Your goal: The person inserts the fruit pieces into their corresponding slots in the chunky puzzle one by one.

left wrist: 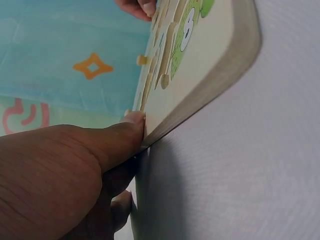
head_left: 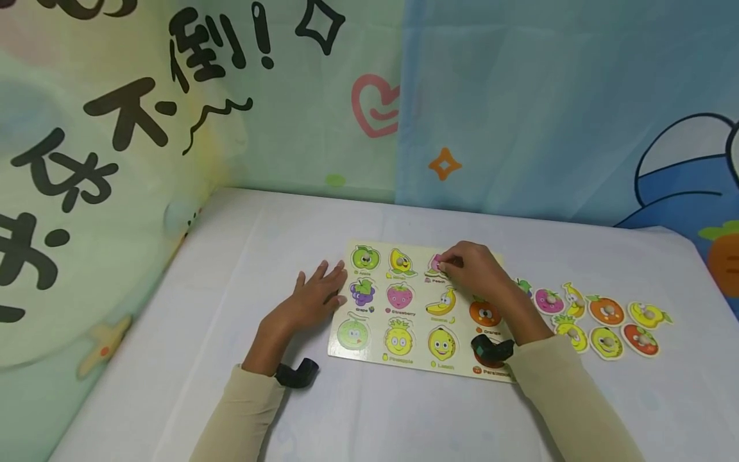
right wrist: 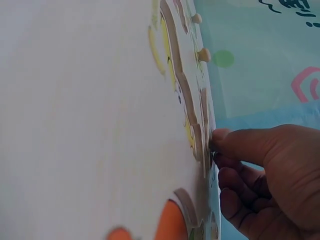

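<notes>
A pale wooden fruit puzzle board (head_left: 377, 333) lies on the table. My right hand (head_left: 476, 269) pinches the pink peach piece (head_left: 435, 264) at the peach spot in the top row; in the right wrist view its thumb and fingertips meet low over the board, and they mostly hide the piece. My left hand (head_left: 308, 301) rests at the board's left edge with fingers spread, and in the left wrist view its thumb (left wrist: 122, 132) touches the board's edge. Knobbed pieces sit in the board's upper left, among them the green apple (head_left: 365, 258) and the yellow mango (head_left: 399, 261).
Loose fruit pieces lie right of the board, among them a banana (head_left: 574, 300), an orange (head_left: 606, 310), a pineapple (head_left: 571, 333) and a red round one (head_left: 639, 340). My right forearm partly covers a green-topped piece. Printed curtains (head_left: 508, 115) stand behind the white tablecloth (head_left: 277, 237).
</notes>
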Action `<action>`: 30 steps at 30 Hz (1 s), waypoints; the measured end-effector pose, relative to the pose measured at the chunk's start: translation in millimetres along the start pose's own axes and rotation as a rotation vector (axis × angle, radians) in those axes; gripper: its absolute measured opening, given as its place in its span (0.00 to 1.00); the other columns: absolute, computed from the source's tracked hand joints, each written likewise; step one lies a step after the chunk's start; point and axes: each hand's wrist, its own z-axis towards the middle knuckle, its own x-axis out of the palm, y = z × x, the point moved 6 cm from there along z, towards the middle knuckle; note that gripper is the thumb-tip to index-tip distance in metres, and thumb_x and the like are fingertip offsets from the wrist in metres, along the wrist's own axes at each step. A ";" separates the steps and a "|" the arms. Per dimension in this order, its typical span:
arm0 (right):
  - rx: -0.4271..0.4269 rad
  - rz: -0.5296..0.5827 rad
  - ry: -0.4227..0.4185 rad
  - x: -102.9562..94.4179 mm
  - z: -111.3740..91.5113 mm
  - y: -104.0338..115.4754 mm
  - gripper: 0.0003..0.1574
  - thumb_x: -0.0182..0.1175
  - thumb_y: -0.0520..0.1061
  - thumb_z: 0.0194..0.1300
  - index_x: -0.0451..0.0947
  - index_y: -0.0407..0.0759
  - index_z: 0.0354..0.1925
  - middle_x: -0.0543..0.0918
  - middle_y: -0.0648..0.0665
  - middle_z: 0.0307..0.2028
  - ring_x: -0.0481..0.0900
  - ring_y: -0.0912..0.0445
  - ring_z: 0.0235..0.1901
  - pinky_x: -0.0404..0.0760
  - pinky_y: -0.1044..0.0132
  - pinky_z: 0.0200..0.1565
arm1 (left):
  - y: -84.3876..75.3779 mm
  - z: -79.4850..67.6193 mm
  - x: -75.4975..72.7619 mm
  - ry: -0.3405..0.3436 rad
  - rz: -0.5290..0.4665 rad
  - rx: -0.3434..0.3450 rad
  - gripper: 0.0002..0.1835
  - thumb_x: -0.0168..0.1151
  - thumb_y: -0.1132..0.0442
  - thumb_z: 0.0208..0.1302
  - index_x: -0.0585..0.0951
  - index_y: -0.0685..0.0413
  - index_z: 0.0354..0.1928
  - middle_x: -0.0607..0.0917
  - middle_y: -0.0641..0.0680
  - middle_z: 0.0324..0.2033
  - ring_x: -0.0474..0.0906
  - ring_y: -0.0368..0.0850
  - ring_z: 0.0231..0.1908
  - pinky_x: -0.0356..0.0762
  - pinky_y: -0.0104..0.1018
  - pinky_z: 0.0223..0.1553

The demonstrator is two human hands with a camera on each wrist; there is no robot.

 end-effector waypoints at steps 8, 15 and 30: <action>-0.001 -0.016 0.026 0.4 2.0 1.9 0.11 0.61 0.40 0.68 0.84 0.35 0.44 0.82 0.40 0.39 0.77 0.48 0.38 0.76 0.52 0.44 | -0.1 0.5 1.2 0.001 0.002 -0.008 0.32 0.53 0.55 0.73 0.57 0.50 0.75 0.50 0.47 0.74 0.34 0.51 0.74 0.27 0.59 0.69; -0.005 -0.022 0.028 1.1 2.7 3.5 0.10 0.62 0.39 0.67 0.85 0.35 0.43 0.82 0.41 0.38 0.77 0.49 0.38 0.76 0.52 0.45 | -0.5 0.5 1.4 0.004 0.000 -0.011 0.32 0.53 0.55 0.73 0.57 0.50 0.75 0.50 0.47 0.74 0.34 0.51 0.74 0.27 0.60 0.69; 0.062 0.083 0.021 3.7 3.4 -4.5 0.11 0.63 0.42 0.67 0.86 0.38 0.44 0.82 0.41 0.42 0.77 0.48 0.42 0.75 0.54 0.46 | 4.1 1.9 3.0 -0.004 -0.011 -0.003 0.33 0.53 0.54 0.73 0.56 0.49 0.75 0.50 0.47 0.74 0.34 0.50 0.74 0.27 0.60 0.69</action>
